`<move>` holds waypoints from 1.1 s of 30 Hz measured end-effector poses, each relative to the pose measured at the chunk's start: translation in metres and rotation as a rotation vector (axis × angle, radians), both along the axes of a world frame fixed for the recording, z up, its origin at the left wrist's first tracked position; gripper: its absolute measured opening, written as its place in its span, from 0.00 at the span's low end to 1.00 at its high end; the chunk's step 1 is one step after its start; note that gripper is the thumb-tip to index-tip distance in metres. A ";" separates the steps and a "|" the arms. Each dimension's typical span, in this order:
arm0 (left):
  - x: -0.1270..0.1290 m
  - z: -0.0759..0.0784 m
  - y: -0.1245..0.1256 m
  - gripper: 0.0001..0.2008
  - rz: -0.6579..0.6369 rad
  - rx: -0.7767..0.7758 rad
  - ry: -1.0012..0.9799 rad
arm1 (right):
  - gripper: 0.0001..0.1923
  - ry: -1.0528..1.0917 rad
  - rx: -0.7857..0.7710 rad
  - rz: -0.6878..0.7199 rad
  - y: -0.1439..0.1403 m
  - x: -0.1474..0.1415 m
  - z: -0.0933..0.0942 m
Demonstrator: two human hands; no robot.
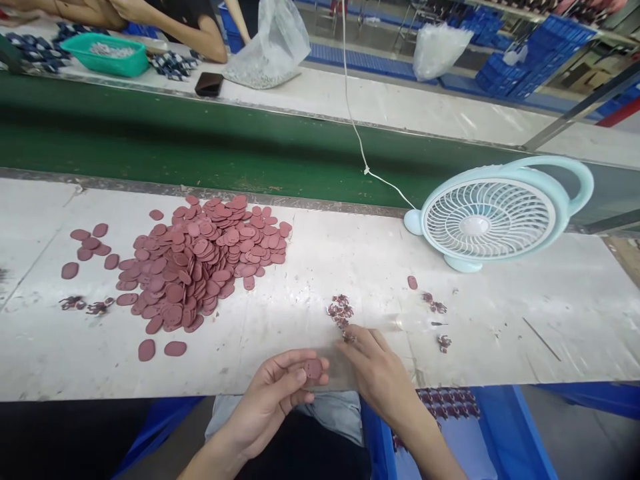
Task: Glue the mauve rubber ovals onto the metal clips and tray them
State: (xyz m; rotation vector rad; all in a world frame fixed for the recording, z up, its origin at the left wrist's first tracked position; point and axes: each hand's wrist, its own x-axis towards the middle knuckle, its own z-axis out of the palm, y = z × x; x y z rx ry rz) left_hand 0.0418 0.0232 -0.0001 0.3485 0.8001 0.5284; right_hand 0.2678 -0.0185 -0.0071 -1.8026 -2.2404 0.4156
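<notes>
While the left hand (pixel 273 393) pinches a flat, matt, dusky-red rounded disc (pixel 313 369), its tiny marks too fine to read, near the front edge of the white worktop (pixel 310 267), the right hand (pixel 383 377) has its fingertips at a cluster of knobbly brown-and-white pieces (pixel 341 307); I cannot tell whether it grips one. Leftward lies a heap of similar discs (pixel 200 260); rightward, a pale-blue fan (pixel 490 217) with curved grille ribs.

Light-blue fan (pixel 474 227), white cord (pixel 367 171), dark phone (pixel 209 84) beside plastic bag (pixel 273 50)
</notes>
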 end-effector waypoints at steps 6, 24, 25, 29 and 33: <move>0.000 -0.002 -0.001 0.12 -0.014 0.004 -0.025 | 0.19 -0.132 -0.070 0.062 0.001 0.016 0.004; 0.014 -0.006 -0.013 0.13 -0.042 0.265 -0.014 | 0.07 1.260 -0.308 -0.700 -0.031 -0.048 0.036; 0.014 -0.007 -0.012 0.13 -0.046 0.271 -0.024 | 0.07 1.253 -0.315 -0.700 -0.031 -0.047 0.036; 0.015 -0.007 -0.012 0.11 -0.033 0.244 -0.026 | 0.07 1.248 -0.342 -0.682 -0.032 -0.045 0.037; 0.016 -0.009 -0.013 0.04 -0.019 0.283 0.040 | 0.08 1.294 -0.364 -0.677 -0.029 -0.045 0.038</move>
